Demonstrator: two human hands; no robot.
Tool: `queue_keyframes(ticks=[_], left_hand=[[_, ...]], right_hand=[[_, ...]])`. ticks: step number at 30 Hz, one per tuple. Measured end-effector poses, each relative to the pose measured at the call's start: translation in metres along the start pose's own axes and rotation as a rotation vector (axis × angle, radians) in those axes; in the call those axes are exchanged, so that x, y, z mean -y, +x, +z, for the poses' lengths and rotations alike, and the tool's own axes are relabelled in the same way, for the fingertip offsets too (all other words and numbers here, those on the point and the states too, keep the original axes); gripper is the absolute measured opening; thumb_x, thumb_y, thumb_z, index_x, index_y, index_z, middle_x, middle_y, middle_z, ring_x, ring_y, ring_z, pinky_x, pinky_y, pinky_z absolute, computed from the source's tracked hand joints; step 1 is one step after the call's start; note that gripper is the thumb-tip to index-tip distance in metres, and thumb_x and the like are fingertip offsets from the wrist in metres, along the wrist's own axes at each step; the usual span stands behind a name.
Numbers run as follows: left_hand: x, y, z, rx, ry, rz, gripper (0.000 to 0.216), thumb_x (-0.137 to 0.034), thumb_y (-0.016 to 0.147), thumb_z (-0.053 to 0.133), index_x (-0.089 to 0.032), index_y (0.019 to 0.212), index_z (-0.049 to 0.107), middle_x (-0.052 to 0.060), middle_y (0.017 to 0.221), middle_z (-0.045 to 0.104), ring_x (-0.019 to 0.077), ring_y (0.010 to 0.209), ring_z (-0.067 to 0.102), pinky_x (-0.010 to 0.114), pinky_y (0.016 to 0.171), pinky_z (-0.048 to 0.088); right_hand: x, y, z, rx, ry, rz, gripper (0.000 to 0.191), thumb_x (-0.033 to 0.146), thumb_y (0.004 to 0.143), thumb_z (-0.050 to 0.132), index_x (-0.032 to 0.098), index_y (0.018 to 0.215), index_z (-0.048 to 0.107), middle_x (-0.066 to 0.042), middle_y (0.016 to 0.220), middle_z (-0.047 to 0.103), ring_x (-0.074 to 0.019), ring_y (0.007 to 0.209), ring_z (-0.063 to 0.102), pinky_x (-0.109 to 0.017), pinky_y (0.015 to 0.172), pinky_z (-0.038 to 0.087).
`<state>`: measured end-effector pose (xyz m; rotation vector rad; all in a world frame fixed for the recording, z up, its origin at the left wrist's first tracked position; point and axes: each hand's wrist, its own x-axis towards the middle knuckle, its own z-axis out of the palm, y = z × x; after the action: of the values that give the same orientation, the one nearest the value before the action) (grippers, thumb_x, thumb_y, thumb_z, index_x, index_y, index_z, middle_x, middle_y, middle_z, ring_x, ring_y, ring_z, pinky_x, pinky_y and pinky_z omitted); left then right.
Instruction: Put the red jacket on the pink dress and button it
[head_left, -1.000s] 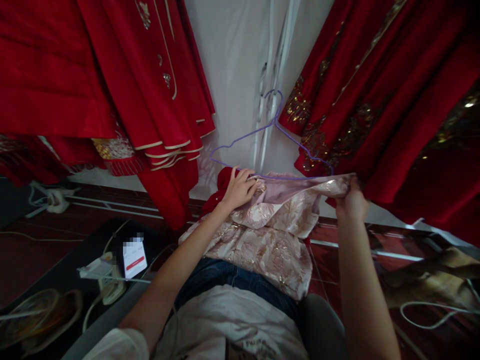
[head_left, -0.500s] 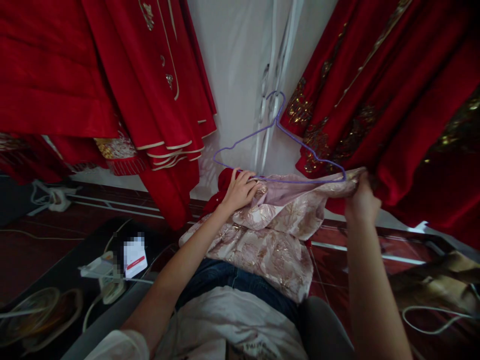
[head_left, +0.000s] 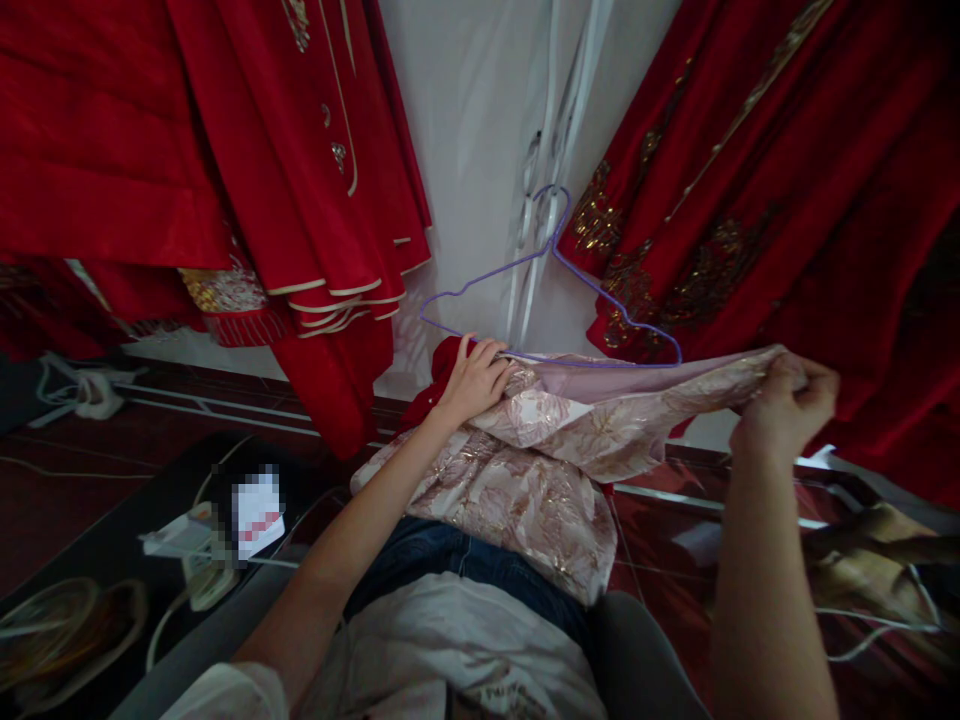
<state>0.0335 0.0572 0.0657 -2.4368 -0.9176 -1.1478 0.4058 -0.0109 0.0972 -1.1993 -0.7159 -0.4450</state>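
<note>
A pale pink garment with gold floral brocade [head_left: 540, 470] lies over my lap and stretches up between my hands. My left hand [head_left: 474, 380] is closed on its left end, together with a bunch of red cloth [head_left: 442, 365]. My right hand [head_left: 784, 405] pinches the garment's right edge and holds it taut out to the right. A thin purple wire hanger [head_left: 551, 275] stands just above the stretched edge, its bottom bar running along the fabric.
Red embroidered robes hang at the left [head_left: 225, 150] and right [head_left: 750, 180], with a white wall [head_left: 472, 150] between. A power strip with cables [head_left: 195, 545] lies on the dark floor at the left. More cable [head_left: 885, 630] lies at the lower right.
My right hand has pulled the garment's edge further right, stretching the fabric wider under the hanger. My left hand has stayed in place.
</note>
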Motion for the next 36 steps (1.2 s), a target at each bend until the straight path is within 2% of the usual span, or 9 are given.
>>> queue_keyframes(ticks=[4, 11, 14, 17, 23, 25, 28, 32, 36], left_hand=[[0.006, -0.002, -0.004, 0.035, -0.039, -0.009, 0.030, -0.033, 0.097, 0.044, -0.020, 0.091, 0.070, 0.008, 0.116, 0.062, 0.0221, 0.116, 0.052, 0.052, 0.114, 0.024], [-0.015, 0.000, -0.004, 0.025, -0.148, -0.067, 0.030, -0.040, 0.095, 0.048, -0.023, 0.090, 0.072, 0.006, 0.118, 0.061, 0.0199, 0.115, 0.052, 0.049, 0.114, 0.022], [-0.021, 0.003, -0.005, 0.009, -0.250, -0.104, 0.030, -0.044, 0.094, 0.049, -0.026, 0.088, 0.073, 0.003, 0.114, 0.062, 0.0174, 0.111, 0.054, 0.046, 0.112, 0.023], [-0.013, 0.006, -0.008, -0.007, -0.357, -0.139, 0.032, -0.044, 0.094, 0.049, -0.025, 0.083, 0.072, 0.001, 0.108, 0.064, 0.0155, 0.107, 0.056, 0.043, 0.111, 0.023], [0.010, 0.010, -0.014, 0.031, -0.461, -0.213, 0.032, -0.044, 0.094, 0.049, -0.024, 0.081, 0.070, 0.000, 0.099, 0.068, 0.0149, 0.100, 0.059, 0.042, 0.110, 0.025], [0.007, 0.010, -0.014, 0.031, -0.489, -0.218, 0.031, -0.043, 0.094, 0.049, -0.024, 0.082, 0.071, 0.000, 0.101, 0.068, 0.0152, 0.101, 0.060, 0.043, 0.110, 0.025], [-0.005, 0.011, -0.009, 0.057, -0.508, -0.204, 0.031, -0.043, 0.094, 0.049, -0.025, 0.082, 0.071, 0.001, 0.108, 0.067, 0.0165, 0.108, 0.058, 0.045, 0.111, 0.024], [-0.021, 0.013, -0.003, 0.076, -0.466, -0.180, 0.031, -0.044, 0.093, 0.051, -0.025, 0.079, 0.072, 0.001, 0.115, 0.065, 0.0181, 0.114, 0.054, 0.046, 0.112, 0.024], [-0.023, 0.014, -0.001, 0.064, -0.458, -0.183, 0.030, -0.043, 0.093, 0.051, -0.025, 0.080, 0.071, 0.001, 0.114, 0.065, 0.0175, 0.113, 0.055, 0.044, 0.112, 0.024]], right_hand=[[0.006, 0.007, 0.001, 0.134, -0.085, -0.027, 0.015, 0.036, 0.082, 0.054, 0.023, 0.087, 0.061, -0.005, 0.087, 0.066, -0.0221, 0.084, 0.064, -0.037, 0.080, 0.049], [0.074, 0.014, 0.040, 0.479, -0.156, -0.187, 0.023, 0.037, 0.084, 0.059, 0.018, 0.093, 0.069, -0.004, 0.082, 0.067, -0.0148, 0.073, 0.058, -0.025, 0.067, 0.042], [0.086, 0.018, 0.059, 0.512, -0.168, -0.174, 0.020, 0.034, 0.083, 0.061, 0.017, 0.090, 0.070, -0.004, 0.079, 0.066, -0.0133, 0.069, 0.055, -0.024, 0.065, 0.040], [0.076, 0.024, 0.069, 0.525, -0.108, -0.090, 0.020, 0.033, 0.083, 0.061, 0.015, 0.089, 0.070, -0.005, 0.077, 0.065, -0.0123, 0.066, 0.052, -0.023, 0.062, 0.039], [0.046, 0.032, 0.062, 0.510, -0.028, 0.011, 0.022, 0.033, 0.080, 0.064, 0.015, 0.091, 0.071, -0.004, 0.079, 0.065, -0.0127, 0.068, 0.052, -0.024, 0.062, 0.040], [0.053, 0.032, 0.061, 0.506, 0.038, 0.072, 0.020, 0.031, 0.078, 0.066, 0.015, 0.089, 0.071, -0.002, 0.075, 0.064, -0.0117, 0.065, 0.050, -0.024, 0.061, 0.039], [0.079, 0.029, 0.061, 0.598, 0.114, 0.112, 0.021, 0.033, 0.078, 0.068, 0.016, 0.089, 0.072, -0.001, 0.072, 0.063, -0.0098, 0.061, 0.048, -0.023, 0.060, 0.039], [0.114, 0.031, 0.053, 0.780, 0.052, -0.046, 0.027, 0.040, 0.078, 0.070, 0.017, 0.092, 0.074, -0.002, 0.073, 0.066, -0.0088, 0.061, 0.051, -0.022, 0.060, 0.038], [0.121, 0.032, 0.041, 0.881, -0.215, -0.194, 0.027, 0.042, 0.080, 0.068, 0.021, 0.096, 0.074, -0.003, 0.079, 0.070, -0.0123, 0.068, 0.057, -0.023, 0.064, 0.039]])
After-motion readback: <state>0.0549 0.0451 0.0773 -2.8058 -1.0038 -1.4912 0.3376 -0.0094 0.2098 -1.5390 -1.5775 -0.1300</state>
